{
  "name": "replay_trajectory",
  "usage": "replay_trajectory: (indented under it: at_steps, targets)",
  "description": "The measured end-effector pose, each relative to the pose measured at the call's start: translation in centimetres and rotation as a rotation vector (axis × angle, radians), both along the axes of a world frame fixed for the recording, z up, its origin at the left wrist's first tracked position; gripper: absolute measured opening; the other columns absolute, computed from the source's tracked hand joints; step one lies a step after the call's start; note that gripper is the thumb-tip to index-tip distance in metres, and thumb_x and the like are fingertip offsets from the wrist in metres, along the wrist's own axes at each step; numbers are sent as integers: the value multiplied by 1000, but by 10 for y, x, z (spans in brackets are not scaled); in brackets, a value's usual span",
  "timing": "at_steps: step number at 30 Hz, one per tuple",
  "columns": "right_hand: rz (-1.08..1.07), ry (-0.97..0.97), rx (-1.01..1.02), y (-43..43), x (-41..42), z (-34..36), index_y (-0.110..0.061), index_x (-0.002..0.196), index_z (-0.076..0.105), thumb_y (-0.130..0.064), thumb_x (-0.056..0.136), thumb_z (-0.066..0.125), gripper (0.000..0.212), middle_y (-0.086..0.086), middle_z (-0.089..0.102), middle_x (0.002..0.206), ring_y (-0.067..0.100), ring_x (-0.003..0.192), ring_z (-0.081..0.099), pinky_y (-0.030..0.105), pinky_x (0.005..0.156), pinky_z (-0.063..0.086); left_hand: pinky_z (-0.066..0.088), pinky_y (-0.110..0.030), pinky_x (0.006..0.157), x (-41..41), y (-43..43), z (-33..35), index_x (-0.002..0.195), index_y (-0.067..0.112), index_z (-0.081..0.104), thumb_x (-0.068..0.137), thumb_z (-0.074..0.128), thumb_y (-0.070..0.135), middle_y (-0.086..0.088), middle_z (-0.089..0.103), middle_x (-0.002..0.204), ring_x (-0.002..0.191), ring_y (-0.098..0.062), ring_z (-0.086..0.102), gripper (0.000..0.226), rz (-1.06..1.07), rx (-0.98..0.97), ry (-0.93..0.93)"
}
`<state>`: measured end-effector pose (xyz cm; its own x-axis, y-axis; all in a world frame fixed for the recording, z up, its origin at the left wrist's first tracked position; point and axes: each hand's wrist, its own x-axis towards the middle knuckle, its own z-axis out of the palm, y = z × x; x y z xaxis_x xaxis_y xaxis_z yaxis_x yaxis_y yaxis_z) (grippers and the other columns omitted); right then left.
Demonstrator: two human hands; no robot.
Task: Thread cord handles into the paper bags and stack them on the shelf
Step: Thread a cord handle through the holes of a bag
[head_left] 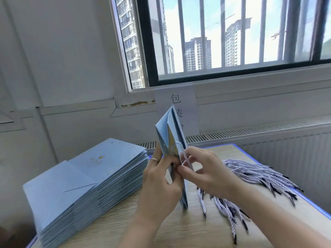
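A light blue paper bag [168, 133] stands folded flat on edge at the middle of the table, its lower edge on the wood. My left hand [159, 183] grips its near edge with thumb and fingers; a ring shows on one finger. My right hand [202, 169] pinches a white-and-blue twisted cord [186, 158] against the bag's side, where a loop of the cord shows. A tall stack of flat blue bags [86, 178] lies to the left. A pile of loose cords [254, 174] with dark tips lies to the right.
The wooden table [161, 228] has a blue rim and stands against a radiator cover under a barred window. A paper sign [177, 106] with printed characters hangs on the wall behind the held bag. No shelf is in view.
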<state>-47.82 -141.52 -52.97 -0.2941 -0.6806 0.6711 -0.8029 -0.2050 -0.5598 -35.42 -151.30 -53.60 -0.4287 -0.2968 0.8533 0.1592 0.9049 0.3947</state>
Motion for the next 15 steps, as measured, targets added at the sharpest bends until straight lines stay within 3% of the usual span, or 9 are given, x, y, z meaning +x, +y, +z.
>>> replay_trajectory:
  at_steps: [2,5,7,9,12,15]
  targets:
    - [56,-35,153,13,-12,-2,-23,86,63,-43,83,64,20,-12,61,88,10,90,61,29,74,56,51,-22,71,2,3,-3,79,18,60,83,62,-5,17,56,102,89,-10,59,23,-7,45,-24]
    - [-18,227,421,30,-24,-10,-31,82,63,-40,83,68,10,-14,58,89,3,91,55,17,80,43,53,-21,64,2,4,-8,78,20,62,85,56,-5,21,56,104,89,-9,58,27,3,83,-42]
    - [-70,311,519,32,-29,-16,-27,83,65,-31,86,70,7,-18,53,86,-2,89,51,12,79,37,51,-22,64,-1,3,-11,78,29,61,86,53,1,24,54,103,88,-5,57,30,19,71,-72]
    - [-129,327,548,31,-33,-20,-23,86,68,-28,87,68,5,-18,52,84,2,85,53,21,81,44,45,-13,67,-1,0,-14,82,33,62,88,53,0,25,54,101,87,0,56,35,36,55,-80]
    - [-243,322,573,31,-34,-19,-19,81,64,-37,98,55,26,-11,49,82,10,78,53,38,81,47,38,-6,66,0,-6,-15,88,18,70,88,53,-4,15,58,97,84,7,52,28,103,46,-67]
    - [-277,145,500,34,-29,-11,-20,84,67,-50,103,33,50,-7,51,87,8,79,53,33,77,41,36,-4,65,0,-10,-16,86,12,70,86,52,-4,6,59,92,81,11,50,24,163,37,-33]
